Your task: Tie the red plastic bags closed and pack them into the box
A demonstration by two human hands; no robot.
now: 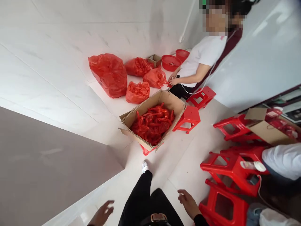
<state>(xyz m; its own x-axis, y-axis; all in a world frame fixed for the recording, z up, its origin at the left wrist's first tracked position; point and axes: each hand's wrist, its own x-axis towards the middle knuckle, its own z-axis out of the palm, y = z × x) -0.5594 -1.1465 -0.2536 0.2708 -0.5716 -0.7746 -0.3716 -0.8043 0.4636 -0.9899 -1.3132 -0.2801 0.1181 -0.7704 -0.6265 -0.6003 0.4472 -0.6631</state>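
Observation:
My left hand [102, 214] hangs at the bottom left with its fingers spread, holding nothing. My right hand [187, 202] is at the bottom centre-right, fingers loosely curled and empty, close to a red plastic stool [223, 205]. Between them I see my black trousers [144, 197] and a white shoe [145, 166] on the pale floor. Ahead of my foot stands an open cardboard box [170, 100] full of red plastic pieces [152, 124], resting on red stools.
Several red plastic bags [109, 73] lie on the floor behind the box. A seated person in a white shirt [204, 58] handles red items near red basins [171, 62]. More red stools [231, 169] and another cardboard box [265, 128] crowd the right.

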